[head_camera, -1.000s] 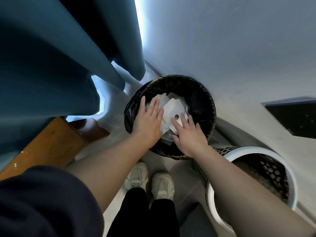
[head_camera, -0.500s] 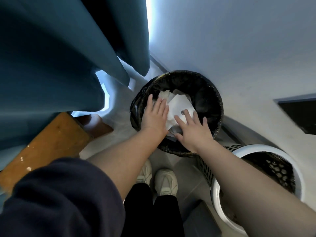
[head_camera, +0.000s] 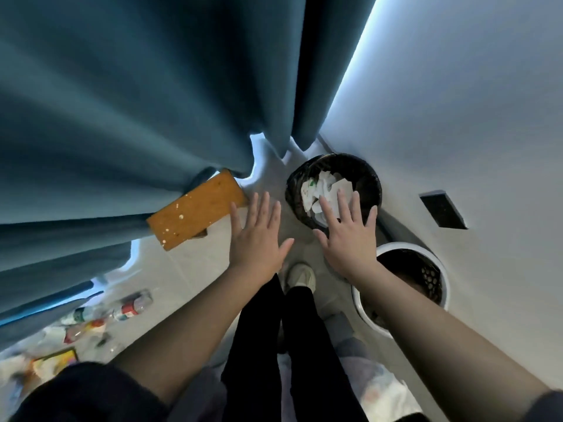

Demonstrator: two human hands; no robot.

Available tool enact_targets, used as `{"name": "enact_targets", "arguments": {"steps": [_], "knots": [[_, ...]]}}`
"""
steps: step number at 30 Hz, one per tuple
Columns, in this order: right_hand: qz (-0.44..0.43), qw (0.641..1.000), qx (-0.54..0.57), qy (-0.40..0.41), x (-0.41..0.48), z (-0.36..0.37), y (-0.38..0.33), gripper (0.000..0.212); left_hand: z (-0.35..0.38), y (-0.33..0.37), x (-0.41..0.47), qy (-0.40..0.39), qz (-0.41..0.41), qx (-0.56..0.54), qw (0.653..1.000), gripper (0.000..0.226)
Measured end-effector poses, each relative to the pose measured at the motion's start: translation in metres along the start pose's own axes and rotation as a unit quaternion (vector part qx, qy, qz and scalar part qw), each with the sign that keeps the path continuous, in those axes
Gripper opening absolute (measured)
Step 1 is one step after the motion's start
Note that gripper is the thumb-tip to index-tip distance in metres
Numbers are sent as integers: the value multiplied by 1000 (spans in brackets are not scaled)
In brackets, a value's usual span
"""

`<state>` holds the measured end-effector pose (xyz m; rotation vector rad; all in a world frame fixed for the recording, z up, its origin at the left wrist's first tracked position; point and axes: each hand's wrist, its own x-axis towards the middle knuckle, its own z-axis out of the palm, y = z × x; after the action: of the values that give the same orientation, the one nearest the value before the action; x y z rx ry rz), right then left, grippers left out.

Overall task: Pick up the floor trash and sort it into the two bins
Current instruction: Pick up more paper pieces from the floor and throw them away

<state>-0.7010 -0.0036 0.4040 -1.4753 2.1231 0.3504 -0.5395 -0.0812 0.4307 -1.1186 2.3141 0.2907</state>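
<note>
Lifted clear of black bin (head_camera: 367,175): left hand (head_camera: 259,239), right hand (head_camera: 347,239), both spread, empty. Paper (head_camera: 323,190) deposited; bottles (head_camera: 134,304) behind left hand await sorting.

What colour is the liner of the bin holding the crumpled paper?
Black; the bin liner shows best in the head view.

A big blue curtain (head_camera: 122,117) hangs on the left and far side. A brown wooden board (head_camera: 195,210) with little white spots sticks out from its bottom edge. On the right is a white wall (head_camera: 457,102) with a dark square (head_camera: 443,210) on it. The floor (head_camera: 189,278) is pale gray. In the near middle, black pants (head_camera: 259,345) end at a white shoe (head_camera: 301,277).
</note>
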Motion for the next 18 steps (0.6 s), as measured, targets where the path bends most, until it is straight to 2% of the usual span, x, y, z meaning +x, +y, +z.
{"name": "enact_targets", "arguments": {"steps": [3, 8, 13, 18], "knots": [[-39, 999, 3, 14, -22, -13, -35, 66, 1, -22, -46, -5, -53, -46, 998, 75], [-148, 988, -51, -15, -48, -28, -114, 66, 17, -67, -127, -3, -182, -111, 977, 71], [-255, 959, -122, -33, -72, -17, -199, 66, 60, -108, -189, -18, -283, -151, 947, 71], [-317, 927, -195, -33, -102, 6, -285, 68, 112, -156, -250, -24, -343, -203, 917, 69]]}}
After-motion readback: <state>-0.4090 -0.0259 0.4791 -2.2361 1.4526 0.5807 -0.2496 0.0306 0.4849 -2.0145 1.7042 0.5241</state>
